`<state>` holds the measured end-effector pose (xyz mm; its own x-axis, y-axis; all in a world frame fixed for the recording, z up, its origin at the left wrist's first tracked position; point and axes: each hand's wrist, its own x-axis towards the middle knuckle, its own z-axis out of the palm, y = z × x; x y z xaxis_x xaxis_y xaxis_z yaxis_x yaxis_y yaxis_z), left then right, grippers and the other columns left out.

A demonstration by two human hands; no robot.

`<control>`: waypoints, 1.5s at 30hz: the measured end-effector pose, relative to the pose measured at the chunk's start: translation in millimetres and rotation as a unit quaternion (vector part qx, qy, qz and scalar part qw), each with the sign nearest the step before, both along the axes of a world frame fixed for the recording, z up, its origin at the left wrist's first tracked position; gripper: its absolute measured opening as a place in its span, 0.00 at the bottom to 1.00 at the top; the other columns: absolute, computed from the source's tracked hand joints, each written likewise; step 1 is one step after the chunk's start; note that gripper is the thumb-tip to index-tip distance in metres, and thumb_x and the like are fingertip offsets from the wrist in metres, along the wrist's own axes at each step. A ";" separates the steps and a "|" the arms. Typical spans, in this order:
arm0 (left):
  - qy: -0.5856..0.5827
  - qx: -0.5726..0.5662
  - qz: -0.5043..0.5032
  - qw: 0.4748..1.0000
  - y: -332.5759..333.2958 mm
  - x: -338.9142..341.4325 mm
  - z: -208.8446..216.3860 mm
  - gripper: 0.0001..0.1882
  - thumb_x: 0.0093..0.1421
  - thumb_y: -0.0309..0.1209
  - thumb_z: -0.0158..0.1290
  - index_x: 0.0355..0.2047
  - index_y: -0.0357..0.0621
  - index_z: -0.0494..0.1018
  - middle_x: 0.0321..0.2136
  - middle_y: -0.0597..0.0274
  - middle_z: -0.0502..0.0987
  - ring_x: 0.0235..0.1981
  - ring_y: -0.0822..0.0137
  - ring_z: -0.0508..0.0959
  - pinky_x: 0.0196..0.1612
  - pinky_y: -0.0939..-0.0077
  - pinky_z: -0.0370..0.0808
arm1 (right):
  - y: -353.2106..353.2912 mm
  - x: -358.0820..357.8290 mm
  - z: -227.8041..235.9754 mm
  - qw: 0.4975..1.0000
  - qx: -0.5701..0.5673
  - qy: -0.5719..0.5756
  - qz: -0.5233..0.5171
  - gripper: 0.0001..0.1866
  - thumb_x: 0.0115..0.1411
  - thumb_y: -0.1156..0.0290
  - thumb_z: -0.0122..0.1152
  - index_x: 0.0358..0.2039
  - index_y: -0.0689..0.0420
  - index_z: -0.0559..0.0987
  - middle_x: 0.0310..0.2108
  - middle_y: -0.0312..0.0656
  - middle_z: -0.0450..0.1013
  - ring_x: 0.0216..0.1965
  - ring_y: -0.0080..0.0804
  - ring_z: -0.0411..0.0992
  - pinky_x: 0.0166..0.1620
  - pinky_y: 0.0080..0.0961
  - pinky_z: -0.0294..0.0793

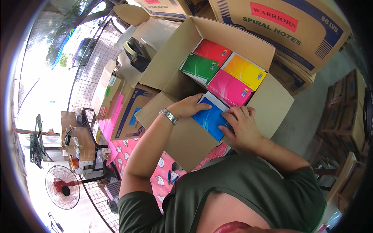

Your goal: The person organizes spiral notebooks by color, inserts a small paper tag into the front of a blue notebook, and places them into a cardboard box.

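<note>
- Gripping the blue-covered notebook (210,118) by its far-left end with the left hand (188,106), with thumb laid on the cover and fingers over the edge, likely to steady that end from above.
- Gripping the opposite side with the right hand (244,123), with fingers bent down at the edge and thumb near the corner; probably paired against the left to hold the cover level and square.
- Located at the near side of the cardboard carton (237,39), just beside the pink-covered notebook (229,89); impossible to tell whether resting on others or held just above them, with the underside hidden.
- Laid face up beyond the pink: green-covered (202,66), red-covered (211,51) and yellow-covered notebooks (246,72), edge to edge or nearly so, seemingly to fit the carton snugly and limit sliding.
- Left of the pink, a shadowed hollow, with its bottom not visible.
- Folded outward: the near flap (190,141) and the right flap (274,101), presumably to give both wrists room at the mouth.
- Standing to the left of the carton: a black tape dispenser (138,58), likely placed there for easy reach.
- Stacked behind: a large printed box (279,33) above another, probably to save floor space.
- Spread below: a pink patterned tablecloth (155,180), perhaps to protect the tabletop.
- Farther left: a red-hubbed fan (63,186), presumably for cooling.
</note>
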<state>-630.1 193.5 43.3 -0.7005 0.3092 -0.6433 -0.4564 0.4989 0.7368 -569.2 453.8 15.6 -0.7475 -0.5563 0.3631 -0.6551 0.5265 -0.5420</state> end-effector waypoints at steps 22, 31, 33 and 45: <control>-0.207 -0.053 0.044 0.976 11.3 -20.7 -12.4 0.42 0.54 0.54 0.63 0.60 0.37 0.64 0.53 0.46 0.74 0.52 0.59 0.76 0.53 0.62 0.76 | 1.4 -4.4 -27.0 0.993 -0.110 0.036 -0.026 0.35 0.53 0.53 0.67 0.57 0.58 0.71 0.50 0.46 0.66 0.51 0.42 0.66 0.55 0.41 0.57; -0.279 0.055 0.028 0.958 -1.5 -33.8 -18.4 0.42 0.55 0.52 0.64 0.62 0.43 0.63 0.58 0.52 0.71 0.57 0.59 0.73 0.61 0.60 0.69 | -1.2 -5.3 -28.2 0.991 -0.125 0.041 -0.026 0.36 0.52 0.54 0.68 0.57 0.59 0.71 0.50 0.45 0.67 0.51 0.42 0.66 0.55 0.40 0.57; -0.291 0.062 0.028 0.954 -4.1 -37.2 -18.9 0.43 0.54 0.49 0.64 0.64 0.44 0.61 0.60 0.53 0.69 0.59 0.59 0.71 0.63 0.59 0.67 | -0.9 -5.3 -28.9 0.990 -0.133 0.043 -0.029 0.36 0.51 0.54 0.69 0.57 0.59 0.71 0.50 0.45 0.67 0.51 0.42 0.66 0.55 0.41 0.58; -0.309 0.141 0.018 0.940 -14.2 -38.6 -25.9 0.43 0.53 0.45 0.65 0.65 0.43 0.60 0.60 0.52 0.70 0.59 0.58 0.71 0.63 0.59 0.68 | 1.8 -4.0 -28.1 0.986 -0.161 0.031 -0.030 0.35 0.49 0.58 0.70 0.55 0.60 0.72 0.50 0.46 0.68 0.50 0.43 0.66 0.56 0.39 0.59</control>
<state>-668.7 179.3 17.4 -0.2329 0.5111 -0.8274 -0.8539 0.2997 0.4255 -573.3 455.6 -12.5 -0.7459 -0.3600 0.5604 -0.6656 0.3722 -0.6468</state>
